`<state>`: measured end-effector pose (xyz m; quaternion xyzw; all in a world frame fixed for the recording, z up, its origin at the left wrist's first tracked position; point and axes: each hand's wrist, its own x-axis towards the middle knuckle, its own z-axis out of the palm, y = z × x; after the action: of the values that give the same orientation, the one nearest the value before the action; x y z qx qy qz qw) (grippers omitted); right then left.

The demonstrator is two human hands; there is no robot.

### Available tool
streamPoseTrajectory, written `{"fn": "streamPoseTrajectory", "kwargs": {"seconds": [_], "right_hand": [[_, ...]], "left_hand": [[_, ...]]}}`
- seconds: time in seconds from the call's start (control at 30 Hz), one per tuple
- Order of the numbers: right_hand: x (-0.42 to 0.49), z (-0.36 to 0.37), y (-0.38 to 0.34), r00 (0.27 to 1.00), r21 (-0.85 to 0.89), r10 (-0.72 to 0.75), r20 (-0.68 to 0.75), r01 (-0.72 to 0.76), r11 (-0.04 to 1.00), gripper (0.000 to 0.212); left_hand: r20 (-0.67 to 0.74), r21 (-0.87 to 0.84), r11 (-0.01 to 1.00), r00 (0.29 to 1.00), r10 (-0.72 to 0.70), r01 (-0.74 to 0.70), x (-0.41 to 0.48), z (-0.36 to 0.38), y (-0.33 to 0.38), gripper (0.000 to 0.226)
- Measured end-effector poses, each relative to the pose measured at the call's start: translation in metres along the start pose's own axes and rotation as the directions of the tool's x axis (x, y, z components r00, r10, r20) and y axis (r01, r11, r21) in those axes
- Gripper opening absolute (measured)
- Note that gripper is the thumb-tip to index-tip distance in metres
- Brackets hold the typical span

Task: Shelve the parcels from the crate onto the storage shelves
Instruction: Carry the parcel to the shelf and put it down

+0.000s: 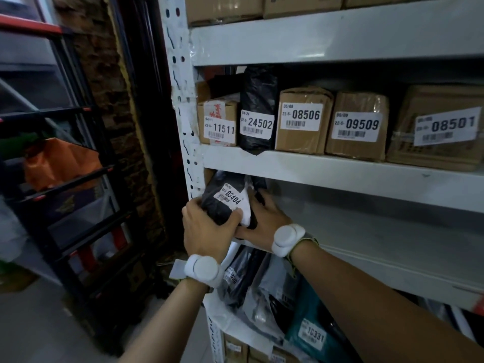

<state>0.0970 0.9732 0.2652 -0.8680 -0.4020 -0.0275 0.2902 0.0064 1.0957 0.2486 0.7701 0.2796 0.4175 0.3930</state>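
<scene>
A black plastic parcel (222,199) with a white label reading 03404 stands at the far left end of a grey shelf (366,231), against the white upright (183,127). My left hand (207,229) grips its lower left side. My right hand (264,218) holds its right side, fingers behind it. Both wrists carry white round bands. The crate is out of sight.
The shelf above (340,171) holds labelled cardboard boxes (303,119) and a black bag (258,108). The shelf below has black, grey and teal bags (309,328). A black rack (78,179) with an orange bag stands to the left. The grey shelf stretches bare to the right.
</scene>
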Motion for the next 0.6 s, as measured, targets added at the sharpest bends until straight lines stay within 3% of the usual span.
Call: {"fn": "streamPoseTrajectory", "kwargs": {"seconds": [0.07, 0.23, 0.33, 0.5, 0.6], "right_hand": [[0.003, 0.006, 0.004, 1.000, 0.035, -0.006, -0.019, 0.006, 0.999, 0.105], [0.000, 0.004, 0.009, 0.996, 0.416, 0.076, -0.045, -0.050, 0.908, 0.080], [0.000, -0.001, 0.007, 0.993, 0.386, 0.118, -0.016, -0.103, 0.917, 0.076], [-0.001, -0.009, 0.002, 0.995, 0.278, 0.080, 0.052, -0.091, 0.956, 0.071], [-0.001, -0.008, 0.003, 0.989, 0.361, 0.144, 0.012, -0.139, 0.922, 0.071]], "left_hand": [[-0.019, -0.020, 1.000, 1.000, 0.011, -0.011, -0.003, 0.001, 0.005, 0.093], [-0.011, -0.212, 0.974, 0.996, -0.089, 0.085, -0.001, 0.006, 0.015, 0.095], [-0.010, -0.292, 0.954, 0.997, -0.080, 0.073, -0.001, 0.006, 0.013, 0.086], [0.025, -0.276, 0.956, 0.995, -0.100, 0.103, 0.000, 0.001, 0.007, 0.065], [0.022, -0.338, 0.931, 0.990, -0.142, 0.141, 0.002, -0.009, 0.011, 0.054]]}}
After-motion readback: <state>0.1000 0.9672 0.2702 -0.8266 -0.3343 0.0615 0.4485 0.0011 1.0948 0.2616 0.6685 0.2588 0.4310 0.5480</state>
